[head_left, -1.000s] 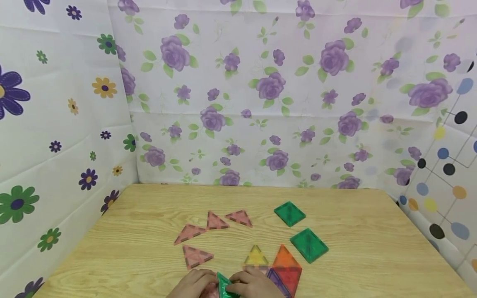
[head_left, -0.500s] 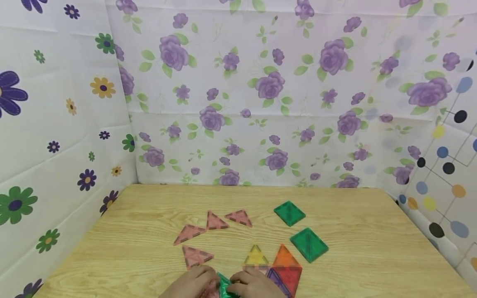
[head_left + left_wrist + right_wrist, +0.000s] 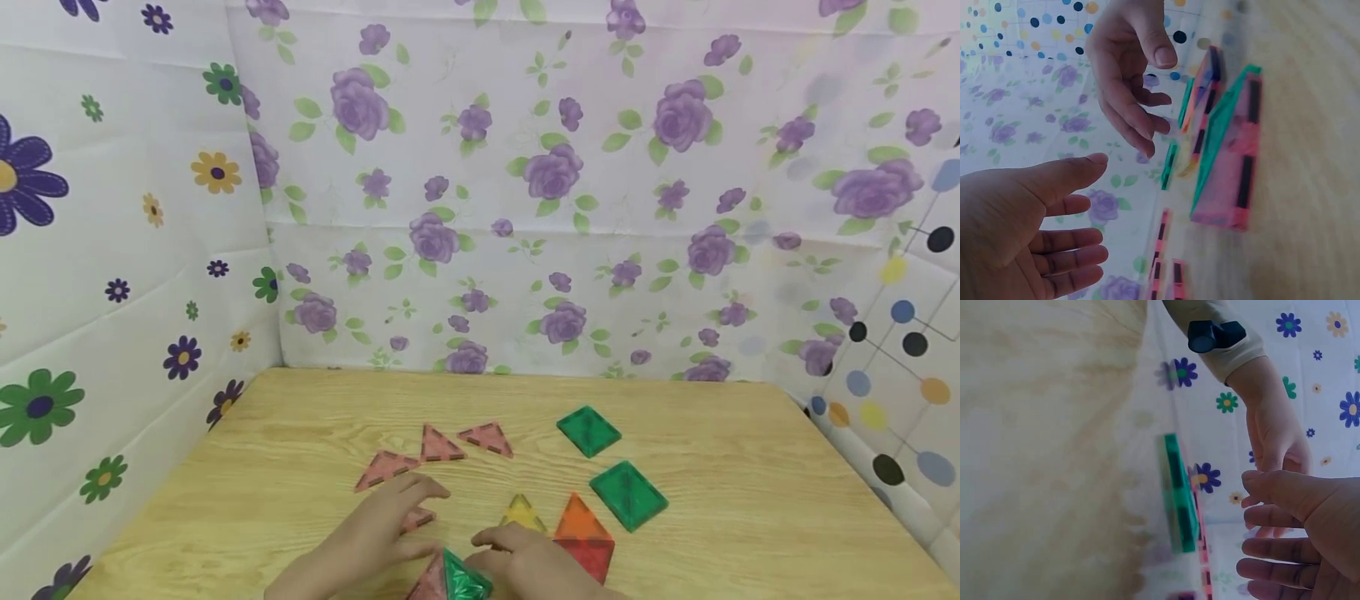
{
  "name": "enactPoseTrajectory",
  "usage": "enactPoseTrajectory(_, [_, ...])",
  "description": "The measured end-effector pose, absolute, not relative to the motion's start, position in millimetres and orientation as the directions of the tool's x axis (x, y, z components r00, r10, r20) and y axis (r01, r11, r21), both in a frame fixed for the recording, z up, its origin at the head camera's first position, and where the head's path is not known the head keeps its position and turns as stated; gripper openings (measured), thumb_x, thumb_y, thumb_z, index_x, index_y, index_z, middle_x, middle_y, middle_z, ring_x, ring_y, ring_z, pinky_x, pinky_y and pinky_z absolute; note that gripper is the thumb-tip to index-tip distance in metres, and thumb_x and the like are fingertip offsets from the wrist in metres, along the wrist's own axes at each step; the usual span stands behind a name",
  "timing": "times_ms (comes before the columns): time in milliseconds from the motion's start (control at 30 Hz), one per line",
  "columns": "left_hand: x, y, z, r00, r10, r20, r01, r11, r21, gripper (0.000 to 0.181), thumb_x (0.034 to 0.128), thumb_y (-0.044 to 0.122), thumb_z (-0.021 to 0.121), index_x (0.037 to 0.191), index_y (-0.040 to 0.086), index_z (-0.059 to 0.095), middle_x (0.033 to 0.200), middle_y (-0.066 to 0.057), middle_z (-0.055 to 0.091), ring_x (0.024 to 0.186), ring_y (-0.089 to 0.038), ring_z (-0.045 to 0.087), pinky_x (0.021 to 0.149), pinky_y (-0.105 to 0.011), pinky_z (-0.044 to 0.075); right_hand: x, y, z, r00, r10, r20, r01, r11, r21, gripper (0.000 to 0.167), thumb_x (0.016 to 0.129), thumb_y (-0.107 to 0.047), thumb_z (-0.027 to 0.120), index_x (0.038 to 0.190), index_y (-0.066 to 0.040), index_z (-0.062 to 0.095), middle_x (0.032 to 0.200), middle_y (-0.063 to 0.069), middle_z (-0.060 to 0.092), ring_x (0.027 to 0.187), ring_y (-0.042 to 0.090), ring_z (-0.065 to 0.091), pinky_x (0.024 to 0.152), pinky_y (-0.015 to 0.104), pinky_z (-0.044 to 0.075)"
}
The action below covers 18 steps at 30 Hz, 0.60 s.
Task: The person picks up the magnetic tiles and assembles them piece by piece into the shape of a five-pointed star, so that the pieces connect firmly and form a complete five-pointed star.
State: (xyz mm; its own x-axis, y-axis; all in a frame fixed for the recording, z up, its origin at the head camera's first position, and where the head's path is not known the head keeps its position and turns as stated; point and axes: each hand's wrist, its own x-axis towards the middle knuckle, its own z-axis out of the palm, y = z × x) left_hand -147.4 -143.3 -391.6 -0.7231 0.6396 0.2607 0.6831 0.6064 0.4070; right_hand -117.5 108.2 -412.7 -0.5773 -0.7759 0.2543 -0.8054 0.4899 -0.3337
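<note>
At the near edge in the head view, a pink triangle tile (image 3: 431, 582) and a green triangle tile (image 3: 467, 580) stand joined and tilted. The left hand (image 3: 375, 525) hovers over a partly covered pink tile (image 3: 417, 518), fingers spread. Beside the green tile is the right hand (image 3: 528, 560), fingers loosely bent; whether it touches the tile is hard to tell there. Both wrist views show a gap between the joined tiles (image 3: 1229, 156) and the hands. In the left wrist view, the left hand (image 3: 1035, 231) has its fingers extended, holding nothing.
Pink triangles (image 3: 386, 468) lie left of centre. Two green diamond shapes (image 3: 628, 495) lie to the right. Yellow (image 3: 522, 513), orange (image 3: 581, 520) and red (image 3: 591, 557) triangles lie beyond the right hand. Patterned cloth (image 3: 555, 250) hangs behind the wooden table (image 3: 750, 467).
The left hand has let go of the pink tile and moved up and left, fingers spreading. The right hand has released the green tile and shifted slightly right.
</note>
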Motion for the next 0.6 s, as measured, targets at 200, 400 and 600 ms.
enactPoseTrajectory(200, [-174.1,-142.7,-381.9,-0.73,0.615,0.299,0.67,0.556,0.492,0.048,0.0837,0.03,0.073,0.125,0.013,0.056,0.124,-0.004,0.062,0.107,-0.027,0.061,0.086,-0.042,0.055,-123.5,116.8,-392.5,-0.615,-0.753,0.236,-0.787,0.569,-0.239,0.035,0.091,-0.034,0.066,0.121,-0.016,0.066,0.124,0.005,0.063,0.109,0.018,0.061,0.085,0.028,0.055])
enactPoseTrajectory(400, [-197.3,-138.6,-371.3,-0.753,0.594,0.283,0.646,0.584,0.492,0.047,0.0832,0.03,0.074,0.123,0.012,0.059,0.115,-0.004,0.063,0.094,-0.017,0.058,0.075,-0.029,0.052,-134.8,121.8,-372.9,-0.661,-0.716,0.223,-0.749,0.612,-0.255,0.035,0.09,-0.032,0.067,0.121,-0.016,0.065,0.124,0.002,0.062,0.112,0.018,0.06,0.088,0.029,0.054])
enactPoseTrajectory(600, [-214.1,-135.2,-377.0,-0.81,0.524,0.263,0.579,0.642,0.502,0.046,0.0836,0.03,0.074,0.123,0.009,0.061,0.118,-0.007,0.063,0.098,-0.019,0.059,0.078,-0.033,0.052,-159.0,123.0,-358.4,-0.719,-0.682,0.132,-0.68,0.653,-0.333,0.039,0.091,-0.038,0.064,0.126,-0.019,0.062,0.126,-0.001,0.061,0.116,0.018,0.059,0.092,0.033,0.053])
